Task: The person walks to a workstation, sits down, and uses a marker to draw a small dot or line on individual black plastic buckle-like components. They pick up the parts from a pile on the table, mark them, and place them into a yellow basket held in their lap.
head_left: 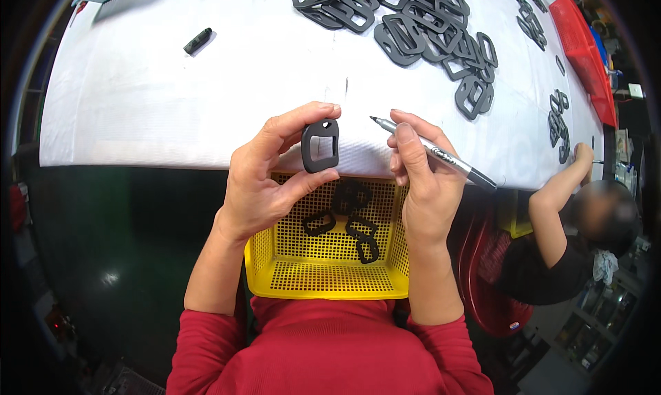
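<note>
My left hand (265, 178) pinches a small dark grey rubber frame (320, 145) upright between thumb and fingers, just over the table's near edge. Beside it my right hand (423, 182) grips a grey marker pen (430, 152) whose tip points left toward the frame, a short gap away. Below both hands a yellow perforated basket (330, 274) sits on my lap, holding several of the same dark frames (348, 219).
A white-covered table (206, 99) carries a large heap of dark frames (406, 23) at the back, more frames (559, 120) at the right, and a small black cap (197, 40). A red tray (585, 47) sits far right. Another person (585, 216) works at right.
</note>
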Demonstrator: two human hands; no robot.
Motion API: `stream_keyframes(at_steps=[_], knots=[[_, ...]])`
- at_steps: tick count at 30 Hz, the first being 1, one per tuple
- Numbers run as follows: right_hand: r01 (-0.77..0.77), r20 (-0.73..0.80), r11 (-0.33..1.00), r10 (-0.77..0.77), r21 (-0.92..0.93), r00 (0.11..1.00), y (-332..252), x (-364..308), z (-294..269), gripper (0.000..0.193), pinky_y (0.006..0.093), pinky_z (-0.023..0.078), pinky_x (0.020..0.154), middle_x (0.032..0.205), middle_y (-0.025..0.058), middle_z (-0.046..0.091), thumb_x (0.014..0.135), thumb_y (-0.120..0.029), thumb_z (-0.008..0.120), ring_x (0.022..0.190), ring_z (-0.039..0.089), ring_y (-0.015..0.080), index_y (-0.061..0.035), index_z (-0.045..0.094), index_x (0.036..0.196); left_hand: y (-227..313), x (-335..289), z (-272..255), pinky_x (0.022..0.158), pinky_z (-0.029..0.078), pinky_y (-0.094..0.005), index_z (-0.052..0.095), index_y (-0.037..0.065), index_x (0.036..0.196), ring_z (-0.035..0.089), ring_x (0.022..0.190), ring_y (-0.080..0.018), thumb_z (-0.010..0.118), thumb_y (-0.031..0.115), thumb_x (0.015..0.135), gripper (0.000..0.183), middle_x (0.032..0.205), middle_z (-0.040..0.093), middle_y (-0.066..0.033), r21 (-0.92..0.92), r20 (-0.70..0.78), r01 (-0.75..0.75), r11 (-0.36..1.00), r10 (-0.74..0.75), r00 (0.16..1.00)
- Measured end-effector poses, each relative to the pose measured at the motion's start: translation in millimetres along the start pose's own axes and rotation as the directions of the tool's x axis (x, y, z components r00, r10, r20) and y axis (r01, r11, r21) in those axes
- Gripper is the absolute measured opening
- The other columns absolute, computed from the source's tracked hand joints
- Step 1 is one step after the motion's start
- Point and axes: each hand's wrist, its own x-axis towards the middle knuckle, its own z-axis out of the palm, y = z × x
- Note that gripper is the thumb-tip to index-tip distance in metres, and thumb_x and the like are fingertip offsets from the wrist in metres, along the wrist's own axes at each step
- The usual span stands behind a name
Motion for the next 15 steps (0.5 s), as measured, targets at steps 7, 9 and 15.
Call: stream_keyframes(at_steps=[7, 9, 15], knots=[[0.051, -0.047, 0.999, -0.051, -0.003, 0.998, 5.4, 2.1, 9.6, 0.021, 0.0161, 0.034, 0.042, 0.056, -0.0021, 0.052, 0.078, -0.007, 0.065, 0.048, 0.044, 0.0011, -0.0048, 0.047, 0.068, -6.6, -2.3, -2.3, 0.094, 0.043, -0.0355, 0.04, 0.001, 0.116, 0.048, 0.114, -0.0262, 0.066, -0.01, 0.067, 0.056, 0.117, 0.049, -0.0173, 0.085, 0.095, -0.025, 0.996, 0.017, 0.995], [0.194, -0.012, 0.975, -0.196, -0.112, 0.98, 13.4, 2.2, 12.5, 0.021, 0.0166, 0.033, 0.042, 0.054, -0.003, 0.05, 0.077, -0.006, 0.065, 0.049, 0.042, 0.0004, -0.0047, 0.047, 0.066, -7.8, -2.7, -3.5, 0.093, 0.045, -0.0357, 0.041, 0.002, 0.114, 0.049, 0.113, -0.0271, 0.066, -0.008, 0.068, 0.054, 0.117, 0.05, -0.0181, 0.119, 0.116, -0.055, 0.991, 0.041, 0.992], [0.212, 0.02, 0.967, -0.211, -0.139, 0.977, 14.2, 3.1, 19.9, 0.022, 0.0172, 0.032, 0.042, 0.053, -0.0028, 0.048, 0.077, -0.003, 0.063, 0.048, 0.042, 0.0005, -0.004, 0.045, 0.063, -9.8, -3.9, 1.2, 0.09, 0.045, -0.0328, 0.049, 0.006, 0.111, 0.054, 0.108, -0.0245, 0.069, -0.004, 0.066, 0.05, 0.113, 0.057, -0.0116, 0.063, 0.013, -0.017, 0.998, 0.017, 1.0]])
